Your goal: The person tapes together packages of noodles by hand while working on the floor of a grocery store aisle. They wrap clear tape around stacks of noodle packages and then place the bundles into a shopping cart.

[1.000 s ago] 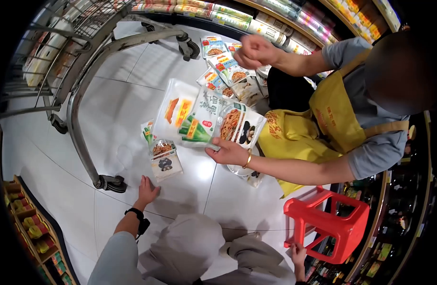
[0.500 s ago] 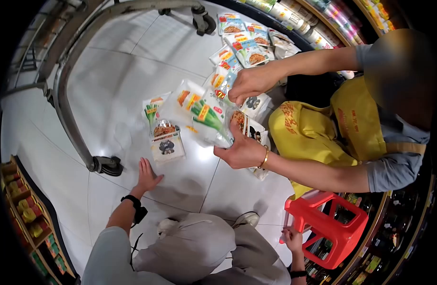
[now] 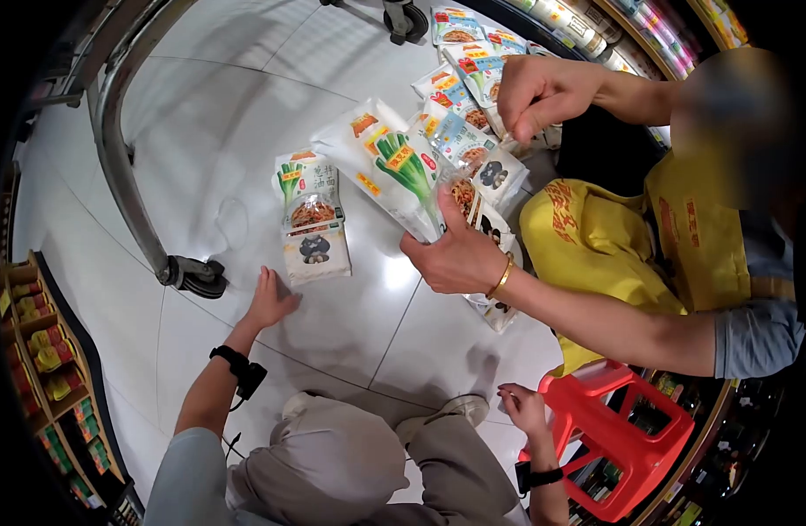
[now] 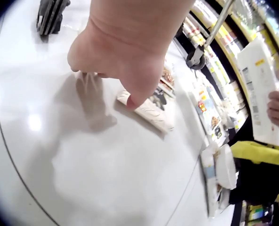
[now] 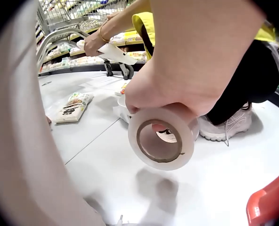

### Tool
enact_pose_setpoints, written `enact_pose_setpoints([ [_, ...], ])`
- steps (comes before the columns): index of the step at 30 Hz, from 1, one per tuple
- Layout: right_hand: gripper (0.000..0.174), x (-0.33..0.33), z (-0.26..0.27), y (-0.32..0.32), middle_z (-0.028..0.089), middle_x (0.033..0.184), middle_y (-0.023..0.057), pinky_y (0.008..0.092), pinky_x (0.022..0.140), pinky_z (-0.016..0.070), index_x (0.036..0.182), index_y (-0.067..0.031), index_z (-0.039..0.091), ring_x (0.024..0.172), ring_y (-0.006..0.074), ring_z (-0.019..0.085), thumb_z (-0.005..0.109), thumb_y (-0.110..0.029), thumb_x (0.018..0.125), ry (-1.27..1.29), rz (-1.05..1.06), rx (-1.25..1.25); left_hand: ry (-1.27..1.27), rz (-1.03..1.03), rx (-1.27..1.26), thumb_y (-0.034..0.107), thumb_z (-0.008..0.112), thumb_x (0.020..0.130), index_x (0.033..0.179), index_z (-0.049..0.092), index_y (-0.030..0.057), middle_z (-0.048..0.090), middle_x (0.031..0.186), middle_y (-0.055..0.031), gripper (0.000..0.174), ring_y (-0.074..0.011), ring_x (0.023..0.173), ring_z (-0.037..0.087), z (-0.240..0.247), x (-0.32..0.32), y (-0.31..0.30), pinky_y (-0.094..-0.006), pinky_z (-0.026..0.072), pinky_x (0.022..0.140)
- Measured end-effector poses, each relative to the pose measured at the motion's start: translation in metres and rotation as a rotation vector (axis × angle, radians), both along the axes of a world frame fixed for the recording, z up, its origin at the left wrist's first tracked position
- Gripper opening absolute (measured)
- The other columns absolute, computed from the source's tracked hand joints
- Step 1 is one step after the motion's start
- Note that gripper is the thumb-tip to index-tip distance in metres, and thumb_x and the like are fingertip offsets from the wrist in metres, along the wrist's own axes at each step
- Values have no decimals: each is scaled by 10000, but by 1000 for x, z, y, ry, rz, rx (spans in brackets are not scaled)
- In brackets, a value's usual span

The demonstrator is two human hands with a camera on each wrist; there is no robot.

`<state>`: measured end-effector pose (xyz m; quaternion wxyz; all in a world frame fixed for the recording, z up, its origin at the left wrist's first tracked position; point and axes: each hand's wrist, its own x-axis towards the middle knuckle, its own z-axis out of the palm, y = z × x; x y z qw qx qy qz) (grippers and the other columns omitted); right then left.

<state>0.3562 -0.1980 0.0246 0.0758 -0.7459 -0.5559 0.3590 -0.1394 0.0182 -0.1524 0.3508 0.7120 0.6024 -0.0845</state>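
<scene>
My left hand [image 3: 270, 301] lies just below a pack of noodles [image 3: 317, 219] on the floor, its fingers extended and holding nothing. In the left wrist view, this hand [image 4: 118, 56] is beside the pale end of that pack [image 4: 146, 113]; whether the fingertips touch the floor is unclear. My right hand [image 3: 526, 410], left of the red stool [image 3: 618, 430], grips a wide roll of tape [image 5: 187, 134] seen in the right wrist view. Opposite, a person in a yellow apron holds noodle packs [image 3: 403, 171] in one hand, the other hand [image 3: 548, 96] raised beside them.
More noodle packs [image 3: 473, 74] lie in a pile by the shelves at the back. A metal cart's wheel [image 3: 192, 276] stands at the left. Shelves with goods [image 3: 52, 351] line the left edge. The person's shoe [image 5: 229, 125] shows in the right wrist view.
My right hand has moved from the stool's leg to the left and up. The other person's raised hand came down toward the held packs. The head view has shifted; my left hand stays near the floor pack.
</scene>
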Motion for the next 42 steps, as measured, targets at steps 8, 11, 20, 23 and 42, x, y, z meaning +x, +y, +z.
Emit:
enact_pose_setpoints([
  [8,151,10,-2,-15,656,718,104,268,545,502,878,-34,628,630,198,654,537,-150,844,-10,-23,-11,-617,225,174,49,558,786,1196,417,59,354,1301,-146,434,-286,1186,378,97,98,18,-352,348,947],
  [11,152,4,-2,-15,657,718,101,267,546,501,876,-35,629,633,195,655,538,-153,845,-1,-1,-11,-674,203,219,33,536,794,1117,468,59,401,1254,-117,332,-250,1111,443,121,115,29,-322,396,874],
  [20,153,-19,1,-11,634,710,118,296,527,481,859,-43,627,579,225,628,557,-175,828,58,-49,59,-601,352,223,35,551,767,1045,480,48,462,1168,-125,288,-284,1017,498,79,75,-1,-346,427,838],
  [23,145,-24,1,-6,636,719,115,293,531,482,865,-52,628,588,223,632,560,-174,825,81,-78,1,-486,381,304,41,563,759,1089,450,44,443,1162,-145,349,-302,1069,455,56,56,-18,-370,388,886],
  [42,189,-66,-4,68,633,765,85,398,583,481,872,-127,618,675,287,605,477,-252,850,-67,367,2,-89,128,266,358,607,718,1367,110,-28,89,1421,-248,904,-392,1318,77,-6,10,-30,-429,124,1066],
])
